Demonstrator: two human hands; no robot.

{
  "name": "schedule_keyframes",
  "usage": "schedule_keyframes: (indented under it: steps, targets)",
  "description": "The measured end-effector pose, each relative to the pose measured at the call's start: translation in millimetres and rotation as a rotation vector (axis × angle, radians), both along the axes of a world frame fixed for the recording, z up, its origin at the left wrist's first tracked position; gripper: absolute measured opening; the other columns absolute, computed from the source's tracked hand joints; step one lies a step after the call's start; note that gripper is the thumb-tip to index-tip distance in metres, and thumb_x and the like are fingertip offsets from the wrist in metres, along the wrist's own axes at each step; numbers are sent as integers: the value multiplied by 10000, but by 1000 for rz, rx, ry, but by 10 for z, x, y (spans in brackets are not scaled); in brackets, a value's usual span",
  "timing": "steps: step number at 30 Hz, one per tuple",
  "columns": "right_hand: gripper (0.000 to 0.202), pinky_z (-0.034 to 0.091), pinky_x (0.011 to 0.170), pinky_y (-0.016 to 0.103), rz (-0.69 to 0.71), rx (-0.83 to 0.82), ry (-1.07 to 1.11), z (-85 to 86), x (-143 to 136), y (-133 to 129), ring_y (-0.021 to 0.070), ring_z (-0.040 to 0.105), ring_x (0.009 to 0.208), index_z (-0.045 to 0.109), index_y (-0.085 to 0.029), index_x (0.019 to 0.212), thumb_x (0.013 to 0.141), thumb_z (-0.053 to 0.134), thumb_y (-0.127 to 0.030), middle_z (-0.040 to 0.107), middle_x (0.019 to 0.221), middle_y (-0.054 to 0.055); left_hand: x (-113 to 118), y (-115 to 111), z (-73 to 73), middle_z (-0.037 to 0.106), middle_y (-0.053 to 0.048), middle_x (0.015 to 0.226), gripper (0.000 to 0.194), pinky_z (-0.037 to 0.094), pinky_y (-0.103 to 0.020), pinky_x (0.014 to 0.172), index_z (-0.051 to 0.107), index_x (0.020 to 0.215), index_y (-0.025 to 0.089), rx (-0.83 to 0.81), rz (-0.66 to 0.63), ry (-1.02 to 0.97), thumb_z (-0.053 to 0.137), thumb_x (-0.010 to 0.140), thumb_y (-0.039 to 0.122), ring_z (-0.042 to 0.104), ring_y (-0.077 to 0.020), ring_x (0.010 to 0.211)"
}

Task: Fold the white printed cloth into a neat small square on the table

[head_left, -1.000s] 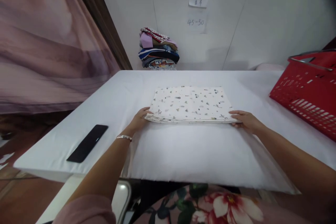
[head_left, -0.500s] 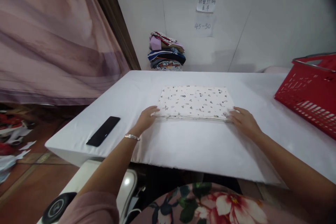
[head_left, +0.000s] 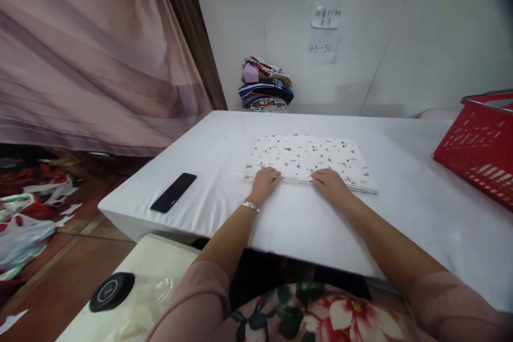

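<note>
A white cloth [head_left: 308, 154] with small scattered prints lies folded in several layers into a flat rectangle on the white-covered table [head_left: 304, 224]. My left hand [head_left: 265, 183], a silver bracelet at its wrist, grips the near edge left of the middle, thumb on top. Closer to the middle of that same edge, my right hand [head_left: 329, 184] has its fingers closed on the layers. The fingertips beneath the cloth are hidden. Both ends of the near edge stick out beyond my hands.
A black phone [head_left: 173, 192] lies on the table at the left. At the right stands a red plastic basket [head_left: 476, 144]. Stacked folded fabrics [head_left: 266, 85] rise behind the far edge. A white surface with a round black object [head_left: 112, 291] sits low at the left.
Both hands have moved inward from the cloth's near corners along its front edge and now grip it closer together. The view has shifted slightly left.
</note>
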State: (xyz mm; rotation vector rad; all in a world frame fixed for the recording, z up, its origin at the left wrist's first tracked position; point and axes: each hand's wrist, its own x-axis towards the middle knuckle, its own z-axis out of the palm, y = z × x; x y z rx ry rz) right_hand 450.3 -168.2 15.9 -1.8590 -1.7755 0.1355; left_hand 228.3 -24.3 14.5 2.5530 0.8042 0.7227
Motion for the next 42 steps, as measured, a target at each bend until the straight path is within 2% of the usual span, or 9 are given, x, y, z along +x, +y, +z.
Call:
schedule_keyframes:
  steps: [5, 14, 20, 24, 29, 33, 37, 42]
  targets:
    - [296, 390, 910, 411, -49, 40, 27, -101, 33, 24, 252, 543, 998, 691, -242, 984, 878, 430, -332, 661, 1044, 66, -18, -2, -37, 644, -43, 950, 153, 411, -374, 911, 670, 915, 204, 35, -6, -34, 536, 858, 252, 546, -189, 926]
    - [313, 399, 825, 415, -84, 52, 25, -102, 28, 42, 255, 538, 864, 653, -217, 874, 909, 364, -334, 659, 908, 88, -101, 11, -35, 642, -51, 998, 179, 431, -367, 895, 659, 952, 194, 55, -23, -23, 558, 807, 161, 547, -192, 948]
    - [287, 405, 847, 392, -32, 85, -59, -141, 49, 31, 241, 548, 918, 661, -217, 915, 909, 401, -337, 659, 991, 77, -120, 4, -25, 643, -60, 969, 136, 433, -361, 875, 671, 909, 182, 47, 79, -14, 587, 803, 195, 544, -203, 940]
    - [279, 425, 843, 396, -1, 109, -84, -169, 77, 19, 245, 551, 970, 672, -211, 977, 891, 450, -358, 654, 1044, 76, -112, 3, -19, 645, -41, 931, 124, 427, -346, 854, 671, 885, 207, 44, 89, 12, 558, 836, 211, 544, -188, 915]
    - [273, 431, 826, 379, -46, 129, -24, -140, 55, 25, 223, 568, 915, 684, -215, 922, 900, 433, -321, 676, 979, 57, -101, -1, -2, 637, -38, 897, 147, 413, -338, 835, 667, 855, 208, 72, 84, 39, 520, 866, 218, 538, -180, 895]
    - [272, 427, 804, 366, -67, 129, 25, -108, 31, 37, 216, 567, 879, 680, -216, 871, 901, 431, -321, 686, 936, 50, -84, -29, -5, 632, -42, 923, 140, 401, -341, 832, 658, 878, 206, 157, 92, 45, 519, 862, 194, 525, -186, 917]
    - [276, 418, 790, 355, -67, 137, 34, -119, 39, 59, 209, 565, 854, 675, -219, 859, 908, 425, -327, 685, 912, 48, 33, -128, -10, 627, -44, 971, 154, 382, -345, 857, 657, 875, 208, 269, -14, 29, 502, 878, 214, 513, -184, 959]
    - [271, 405, 798, 354, -49, 153, -1, -135, 48, 80, 206, 558, 839, 671, -219, 856, 914, 425, -317, 684, 889, 49, 332, -275, -16, 615, -36, 1042, 176, 368, -346, 882, 659, 908, 225, 341, -195, 64, 485, 895, 248, 494, -181, 1009]
